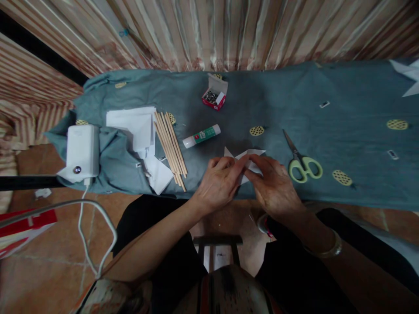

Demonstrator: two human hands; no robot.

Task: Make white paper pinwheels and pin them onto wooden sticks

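Note:
A white paper pinwheel (250,153) with pointed corners is held low over the front edge of the cloth, partly hidden by my fingers. My left hand (220,181) pinches it from the left, thumb and fingers closed near its middle. From the right, my right hand (273,185) grips the same paper, its fingertips almost meeting those of the left. Just beyond lies a glue stick (202,135) with a green label. Scissors (303,163) with light green handles rest to the right, blades slightly apart.
An open red box of small metal pins (214,96) stands farther back. Several wooden sticks (170,146) lie left, beside white paper sheets (131,122). A white power bank (83,150) with a cable sits at the left end. Another folded white paper (410,76) lies far right.

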